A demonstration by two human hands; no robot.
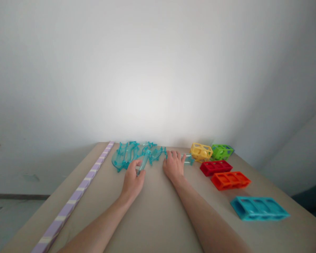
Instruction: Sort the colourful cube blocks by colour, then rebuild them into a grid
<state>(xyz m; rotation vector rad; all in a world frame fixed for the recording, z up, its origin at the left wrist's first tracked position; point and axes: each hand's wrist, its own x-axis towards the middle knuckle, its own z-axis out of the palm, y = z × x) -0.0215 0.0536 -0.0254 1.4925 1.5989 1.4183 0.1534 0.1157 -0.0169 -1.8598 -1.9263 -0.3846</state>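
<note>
My left hand [135, 178] is closed on a translucent teal plastic piece [144, 162], long and narrow, tilted up from the table. Just beyond it lies a spread of similar translucent teal pieces [126, 154], some curved, with small connector tabs. My right hand [174, 164] is palm down at the far part of the table, its fingers somewhat apart. Beside its fingertips is another translucent teal piece [189, 159], partly covered by the hand. Whether the fingers touch that piece is hard to see.
On the right stand hollow blocks: yellow [201, 152], green [222, 151], red [216, 168], orange [231, 180] and teal [260, 208]. A purple-and-white striped strip [80, 189] runs along the table's left side. A white wall [158, 77] rises behind the table [152, 218].
</note>
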